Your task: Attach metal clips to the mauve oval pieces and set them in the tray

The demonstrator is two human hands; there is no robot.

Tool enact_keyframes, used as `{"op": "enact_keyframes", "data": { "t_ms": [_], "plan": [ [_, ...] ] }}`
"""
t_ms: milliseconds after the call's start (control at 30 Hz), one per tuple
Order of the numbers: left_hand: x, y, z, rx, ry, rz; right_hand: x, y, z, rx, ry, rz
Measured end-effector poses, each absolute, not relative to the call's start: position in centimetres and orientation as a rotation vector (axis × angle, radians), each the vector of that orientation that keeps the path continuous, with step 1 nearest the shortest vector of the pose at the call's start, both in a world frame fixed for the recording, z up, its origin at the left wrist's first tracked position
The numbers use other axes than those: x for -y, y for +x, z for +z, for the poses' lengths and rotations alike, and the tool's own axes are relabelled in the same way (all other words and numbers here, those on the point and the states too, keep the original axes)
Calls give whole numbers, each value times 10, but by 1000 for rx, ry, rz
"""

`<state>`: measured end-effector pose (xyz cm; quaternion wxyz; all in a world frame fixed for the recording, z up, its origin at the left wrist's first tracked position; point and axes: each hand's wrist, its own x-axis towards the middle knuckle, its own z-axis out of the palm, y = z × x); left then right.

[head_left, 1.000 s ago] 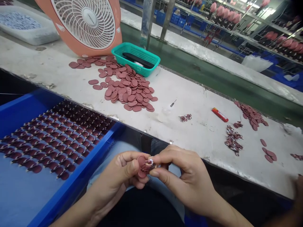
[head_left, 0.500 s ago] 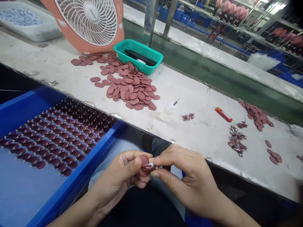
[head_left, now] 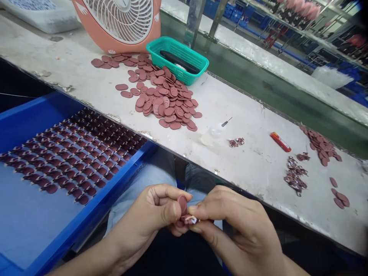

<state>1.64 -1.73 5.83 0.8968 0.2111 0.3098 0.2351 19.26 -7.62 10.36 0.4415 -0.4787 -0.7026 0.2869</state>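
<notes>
Between finger and thumb, my left hand (head_left: 161, 212) pinches a flat reddish-brown oval piece (head_left: 182, 204). My right hand (head_left: 230, 218) closes its fingertips on a small painted figurine part (head_left: 189, 219), brown with white, which touches the oval. Both hands meet over my lap, below the bench edge. A heap of similar oval pieces (head_left: 169, 101) lies on the bench (head_left: 244, 111) beyond them. Small painted parts (head_left: 295, 174) are clustered to the right, and two or so more (head_left: 236, 142) lie nearer the middle. Fingers partly hide the join between the held pieces.
At left a blue tray (head_left: 71, 230) holds rows of assembled brown pieces. A green basket (head_left: 178, 59) with a black object stands before an orange fan (head_left: 120, 27). A clear needle-tipped bottle (head_left: 214, 131), a red lighter-like object (head_left: 280, 142) and a second oval pile (head_left: 320, 143) lie on the bench.
The view has shifted, so the bench things sit further right and slightly higher. The small painted part is turned differently at my right fingertips; both hands still hold their pieces together.
</notes>
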Motion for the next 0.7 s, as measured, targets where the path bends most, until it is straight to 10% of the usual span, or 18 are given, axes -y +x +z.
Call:
{"op": "enact_keyframes", "data": {
  "t_ms": [700],
  "plan": [
    [7,15,45,-669,378,395,65,194,90,1680,-1256,802]
  ]
}}
